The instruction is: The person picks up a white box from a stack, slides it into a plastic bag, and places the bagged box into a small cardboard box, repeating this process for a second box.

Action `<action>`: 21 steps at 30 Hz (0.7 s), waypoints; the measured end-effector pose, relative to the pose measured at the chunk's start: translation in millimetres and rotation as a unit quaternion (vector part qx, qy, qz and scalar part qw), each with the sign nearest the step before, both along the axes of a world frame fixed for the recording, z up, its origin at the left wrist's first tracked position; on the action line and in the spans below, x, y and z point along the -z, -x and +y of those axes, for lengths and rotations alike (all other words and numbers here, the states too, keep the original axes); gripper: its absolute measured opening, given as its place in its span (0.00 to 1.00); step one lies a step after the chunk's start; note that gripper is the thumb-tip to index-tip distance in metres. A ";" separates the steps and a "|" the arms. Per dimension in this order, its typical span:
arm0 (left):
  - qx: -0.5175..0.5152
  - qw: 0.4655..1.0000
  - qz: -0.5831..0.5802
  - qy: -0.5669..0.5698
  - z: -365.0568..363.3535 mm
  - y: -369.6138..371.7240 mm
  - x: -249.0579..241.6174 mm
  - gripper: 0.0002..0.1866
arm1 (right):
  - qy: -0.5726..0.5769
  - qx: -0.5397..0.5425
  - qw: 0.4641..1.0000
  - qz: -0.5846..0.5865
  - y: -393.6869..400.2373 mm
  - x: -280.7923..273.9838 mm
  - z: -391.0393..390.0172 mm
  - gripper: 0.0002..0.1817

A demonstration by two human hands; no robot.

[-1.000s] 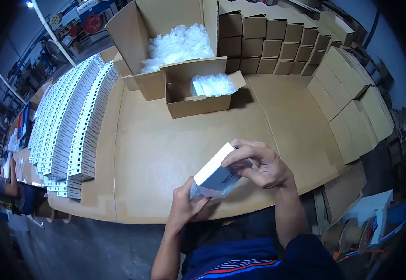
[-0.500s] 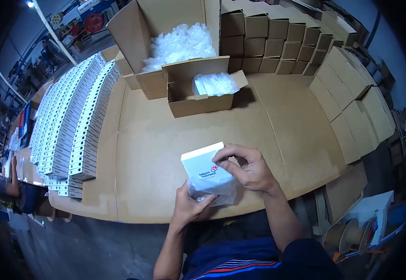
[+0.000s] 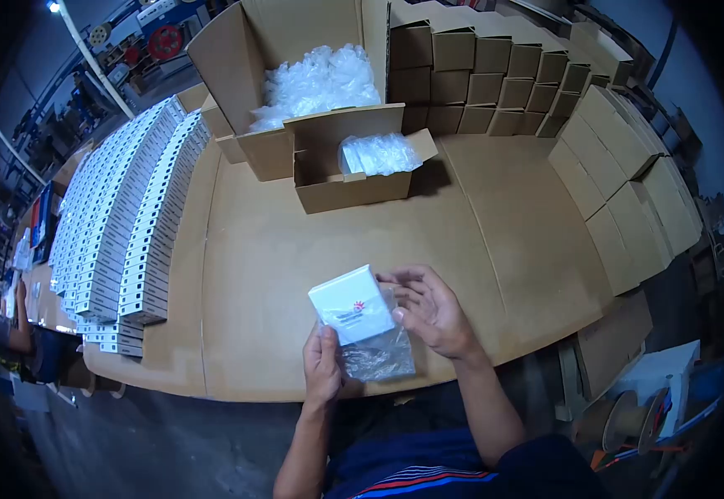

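A flat white box with a small red logo and blurred dark print is tilted above the table in front of me. My left hand grips its lower left side, thumb on the front edge. A clear plastic bag hangs below and behind the box, crumpled, and shows along its right side too. At the box's right edge is my right hand, palm turned inward, fingers curved and apart, the thumb tip right at the box corner.
An open carton holding a bubble-wrapped pack stands mid-table. Behind it, a larger carton contains bubble wrap. White boxes are stacked left; brown cartons line the back and right. A person sits far left.
The white box has moved slightly left and down, and the bag now hangs lower beneath it. My right hand has gone from pinching at the box's upper right to spread fingers beside it.
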State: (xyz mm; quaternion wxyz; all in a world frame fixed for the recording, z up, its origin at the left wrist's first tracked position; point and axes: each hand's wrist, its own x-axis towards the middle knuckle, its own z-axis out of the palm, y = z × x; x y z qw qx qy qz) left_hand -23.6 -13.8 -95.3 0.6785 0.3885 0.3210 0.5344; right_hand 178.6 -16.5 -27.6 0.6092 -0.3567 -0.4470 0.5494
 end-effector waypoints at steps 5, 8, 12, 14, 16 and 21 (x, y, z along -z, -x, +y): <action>-0.017 0.995 0.076 -0.056 4.1 2.4 1.0 0.25 | 0.084 0.063 0.994 0.019 7.4 33.2 -10.9 0.09; -0.015 0.988 0.128 -0.086 3.8 4.7 -3.0 0.26 | 0.108 0.085 0.990 0.041 11.0 31.0 -11.8 0.05; -0.022 0.982 0.163 -0.096 2.0 6.8 -2.7 0.27 | 0.062 0.078 0.994 0.050 13.4 42.3 -13.6 0.06; -0.046 0.982 0.156 -0.096 2.1 0.3 -5.8 0.27 | 0.051 0.078 0.993 0.078 15.0 48.0 -14.0 0.06; -0.084 0.985 0.117 -0.093 2.0 -7.7 -5.7 0.28 | 0.066 0.104 0.984 0.127 23.3 36.7 -13.8 0.07; -0.036 0.996 0.056 -0.061 3.9 3.4 9.7 0.31 | 0.103 0.059 0.971 0.209 25.1 42.3 -16.4 0.10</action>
